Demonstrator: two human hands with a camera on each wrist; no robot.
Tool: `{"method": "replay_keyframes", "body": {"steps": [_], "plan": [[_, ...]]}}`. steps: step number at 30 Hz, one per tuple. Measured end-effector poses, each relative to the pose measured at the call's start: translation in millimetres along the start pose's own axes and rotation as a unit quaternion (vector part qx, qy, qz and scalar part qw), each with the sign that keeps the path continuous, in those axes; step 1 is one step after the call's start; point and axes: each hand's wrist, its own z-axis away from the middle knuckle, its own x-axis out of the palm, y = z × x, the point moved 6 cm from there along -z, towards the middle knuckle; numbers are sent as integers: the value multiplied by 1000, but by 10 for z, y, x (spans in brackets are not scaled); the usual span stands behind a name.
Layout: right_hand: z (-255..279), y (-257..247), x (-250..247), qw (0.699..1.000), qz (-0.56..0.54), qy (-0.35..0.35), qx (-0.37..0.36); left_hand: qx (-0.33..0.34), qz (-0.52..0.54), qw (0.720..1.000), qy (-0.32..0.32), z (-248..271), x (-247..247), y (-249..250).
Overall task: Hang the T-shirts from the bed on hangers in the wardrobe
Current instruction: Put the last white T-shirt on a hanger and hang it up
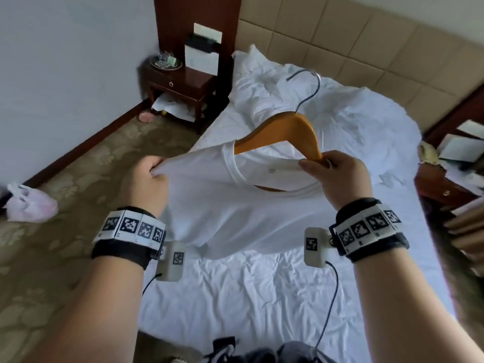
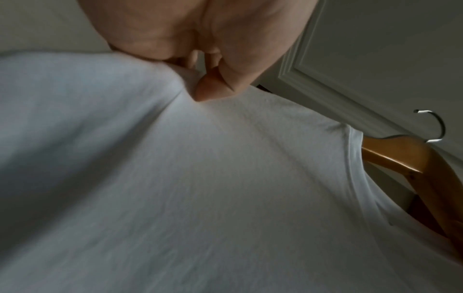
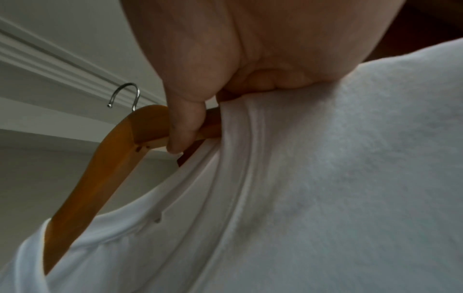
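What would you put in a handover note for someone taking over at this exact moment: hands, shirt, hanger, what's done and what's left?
Left hand: pinches the shoulder of the white T-shirt, pulling it taut.
Right hand: grips the right arm of the wooden hanger together with the collar beside it.
Position: shirt and hanger are held up above the bed. The hanger's left arm is inside the neck opening; its right arm is still outside the collar, and the metal hook is free.
Done: hanger half threaded.
Left: work the collar over the right arm, settle both shoulders, then carry it to the wardrobe, which is not in view.
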Motion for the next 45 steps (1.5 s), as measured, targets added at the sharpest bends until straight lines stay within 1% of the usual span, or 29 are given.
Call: {"method": "replay_keyframes", "body": {"steps": [4,8,10,14,16,19,20,22,24,25,27,29,31,33,36,39,41,43,45], "plan": [[185,205,-498,999,7,46,21,24,-32,999,-16,115,186,238],[391,361,-985,995,9,93,25,59,-67,995,-36,402,305,601],[495,432,-1253,993,1,115,22,68,-66,995,-44,564,357,726],[749,654,-1923,986,-7,164,12,95,-78,991,-58,1029,495,982],[918,854,-2271,982,-13,186,19,113,-58,990,-58,1351,585,1131],[1176,1218,-2731,975,-8,220,41,123,-42,991,-16,1771,647,1250],[1251,1324,-2838,975,-1,217,49,117,-63,991,3,1897,654,1246],[1371,1467,-2990,979,16,195,53,107,-150,982,34,2185,670,1254],[1466,1502,-3078,983,19,177,34,136,-214,966,48,2512,739,1365],[1519,1492,-3097,985,17,170,20,160,-221,961,45,2691,800,1447],[1623,1434,-3075,990,10,140,-2,212,-200,956,21,3028,903,1636],[1694,1341,-2983,995,4,92,-25,262,-179,948,-10,3314,958,1796],[1741,1239,-2865,997,-1,46,-54,290,-191,937,-35,3515,992,1874],[1789,1159,-2753,997,-14,5,-71,283,-217,933,-53,3647,1011,1887],[1859,1075,-2654,996,-27,-29,-84,272,-260,925,-49,3754,1003,1866],[1902,1042,-2628,992,-53,-61,-96,279,-250,926,-42,3804,922,1837],[1907,1068,-2626,987,-92,-81,-100,274,-240,931,-18,3811,781,1842],[1874,1161,-2620,984,-138,-70,-89,258,-245,934,9,3786,577,1812],[1829,1293,-2548,981,-180,-46,-60,234,-236,943,23,3751,296,1707]]}}
